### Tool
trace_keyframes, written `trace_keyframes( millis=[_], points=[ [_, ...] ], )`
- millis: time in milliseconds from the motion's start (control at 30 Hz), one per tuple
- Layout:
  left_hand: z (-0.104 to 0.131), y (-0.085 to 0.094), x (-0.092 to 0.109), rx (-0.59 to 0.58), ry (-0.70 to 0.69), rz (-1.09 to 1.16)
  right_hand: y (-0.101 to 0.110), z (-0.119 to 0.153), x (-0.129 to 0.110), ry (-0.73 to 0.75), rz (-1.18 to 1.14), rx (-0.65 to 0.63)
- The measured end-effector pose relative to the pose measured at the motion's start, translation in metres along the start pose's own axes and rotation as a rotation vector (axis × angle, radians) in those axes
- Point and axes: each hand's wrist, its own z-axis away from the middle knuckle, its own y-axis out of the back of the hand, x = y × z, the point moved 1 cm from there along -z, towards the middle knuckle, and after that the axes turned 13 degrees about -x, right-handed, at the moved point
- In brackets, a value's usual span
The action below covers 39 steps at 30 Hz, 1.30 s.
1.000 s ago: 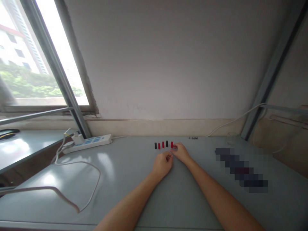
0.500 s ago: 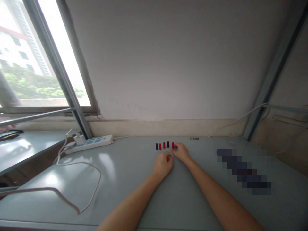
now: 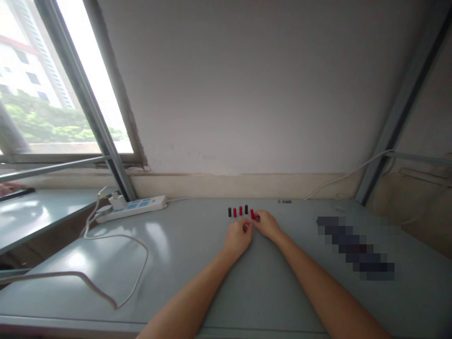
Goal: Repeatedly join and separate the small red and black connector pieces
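Observation:
Several small upright cylinders stand in a row near the back of the grey table: a black cylinder [image 3: 229, 212] at the left end, a red one [image 3: 235, 213], a second red one [image 3: 240, 210] and another black one [image 3: 246, 209]. At the right end, a further red cylinder [image 3: 252, 213] leans slightly, pinched in the fingertips of my right hand [image 3: 267, 225]. My left hand [image 3: 238, 236] is just in front of the row, its fingers curled together close to the right fingertips. Whatever the left fingers hold, if anything, is hidden.
Tiny dark pieces [image 3: 285, 201] lie at the table's back edge. A white power strip [image 3: 157, 202] with plugs stands at left, its cable [image 3: 146, 259] looping forward. A blurred-out dark object [image 3: 356, 247] lies at right. Part of another person's hand [image 3: 5, 188] shows far left.
The red cylinder at the right end has gone from upright to slightly tilted, shifting a little left. My hands have drawn closer together at the fingertips.

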Motion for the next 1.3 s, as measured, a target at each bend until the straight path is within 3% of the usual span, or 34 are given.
trace_keyframes(
  millis=[133,267,533,767,967,1067,1300],
  points=[
    [0.000,0.001,-0.001,0.083,0.007,0.037,0.013,0.011,-0.008,0.081,0.098,-0.153],
    [-0.001,0.001,-0.004,0.090,-0.003,0.041,0.023,0.018,-0.017,0.132,0.227,-0.214],
    [-0.004,0.006,-0.002,0.089,-0.019,0.126,0.039,0.023,-0.021,0.140,0.249,-0.164],
    [-0.009,0.013,0.000,0.102,0.139,0.486,0.043,0.022,-0.021,0.128,0.289,-0.077],
    [-0.008,0.016,0.004,0.135,0.215,0.699,0.045,0.024,-0.023,0.135,0.295,-0.098],
    [-0.007,0.016,0.003,0.146,0.218,0.739,0.045,0.024,-0.024,0.166,0.255,-0.095],
    [-0.010,0.016,-0.003,0.201,0.176,0.667,0.049,0.022,-0.015,0.063,0.223,-0.075]
  ],
)
